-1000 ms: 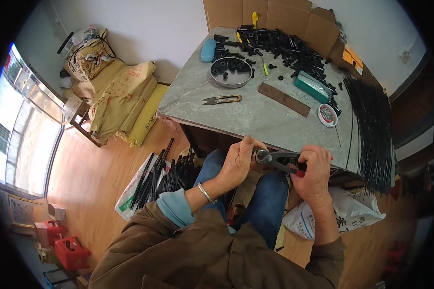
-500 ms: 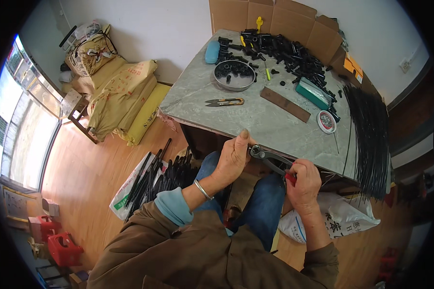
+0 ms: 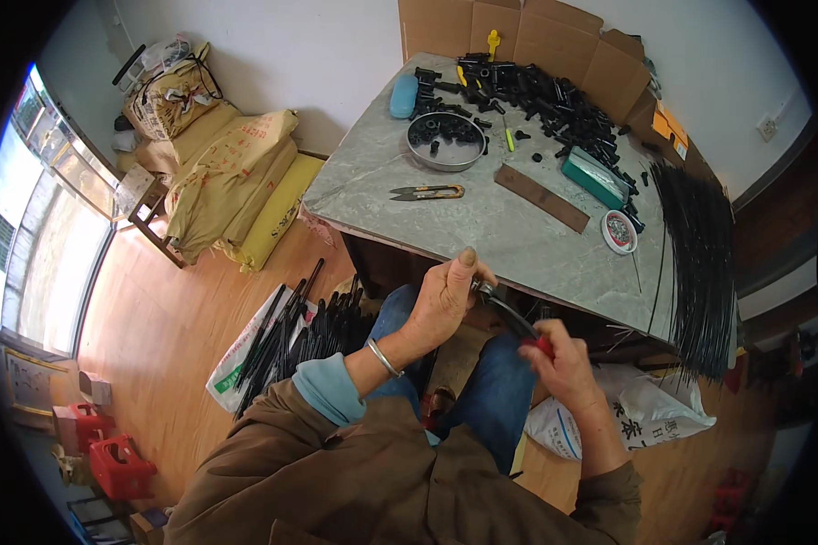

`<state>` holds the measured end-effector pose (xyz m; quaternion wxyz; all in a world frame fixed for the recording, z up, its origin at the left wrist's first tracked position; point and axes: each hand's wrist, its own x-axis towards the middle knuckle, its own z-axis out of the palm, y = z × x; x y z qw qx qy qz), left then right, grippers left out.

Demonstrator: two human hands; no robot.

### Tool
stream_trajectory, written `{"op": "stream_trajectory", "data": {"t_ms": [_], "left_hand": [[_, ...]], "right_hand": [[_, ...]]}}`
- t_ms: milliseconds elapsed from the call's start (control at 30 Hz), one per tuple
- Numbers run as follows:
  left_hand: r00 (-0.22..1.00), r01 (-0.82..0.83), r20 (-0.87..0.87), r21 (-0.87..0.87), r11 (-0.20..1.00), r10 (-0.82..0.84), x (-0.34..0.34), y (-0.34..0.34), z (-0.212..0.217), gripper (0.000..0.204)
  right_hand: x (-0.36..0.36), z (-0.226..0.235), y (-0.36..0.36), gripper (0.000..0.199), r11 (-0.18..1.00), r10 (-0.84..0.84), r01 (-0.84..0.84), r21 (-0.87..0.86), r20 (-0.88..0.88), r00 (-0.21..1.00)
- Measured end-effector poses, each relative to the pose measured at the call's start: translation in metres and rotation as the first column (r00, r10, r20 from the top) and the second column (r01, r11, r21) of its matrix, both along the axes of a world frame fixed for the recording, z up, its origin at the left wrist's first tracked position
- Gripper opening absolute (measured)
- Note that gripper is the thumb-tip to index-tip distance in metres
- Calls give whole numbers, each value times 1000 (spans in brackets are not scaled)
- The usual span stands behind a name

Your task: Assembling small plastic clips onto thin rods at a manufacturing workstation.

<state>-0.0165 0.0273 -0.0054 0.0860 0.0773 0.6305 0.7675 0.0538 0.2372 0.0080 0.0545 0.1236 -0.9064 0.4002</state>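
Note:
My right hand [image 3: 565, 365] is wrapped round the red handles of a pair of pincers [image 3: 511, 314] with dark metal jaws. The pincers slant up and left, over my lap and just off the table's front edge. At the jaw end is my left hand [image 3: 443, 302], its fingers closed and the thumb pointing up, a silver bangle on the wrist. Whatever small piece these fingers pinch is hidden behind the hand and jaws.
On the grey table [image 3: 373, 173] lie snips [image 3: 427, 193], a metal bar [image 3: 542, 198], a round pan [image 3: 446, 163], a white bowl [image 3: 619, 233], a teal box [image 3: 594, 178], black fittings [image 3: 554, 104] and thin black rods [image 3: 697, 263]. More dark rods [image 3: 314, 341] lie on a floor bag.
My right hand has shifted slightly left and downward, turning the pincers, whose handles now look closer together. The left hand stays at the jaws almost unmoved.

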Motion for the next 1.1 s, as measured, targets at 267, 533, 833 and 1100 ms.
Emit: {"op": "stream_trajectory", "data": {"t_ms": [267,533,833,1100], "left_hand": [[996,47,-67,-88,995,-53,0,2,-10,67],[994,94,-47,-48,994,-96,3,-7,-7,70],[995,98,12,-50,994,-98,2,-17,-12,69],[989,145,-14,-90,985,-147,8,-16,-9,69]], "right_hand": [[14,-1,10,34,952,307,-211,-223,644,701],[29,-22,0,11,798,383,132,-588,665,641],[1,9,-15,41,950,132,-46,310,-260,957],[19,-10,-5,16,712,603,173,-681,719,346]]}}
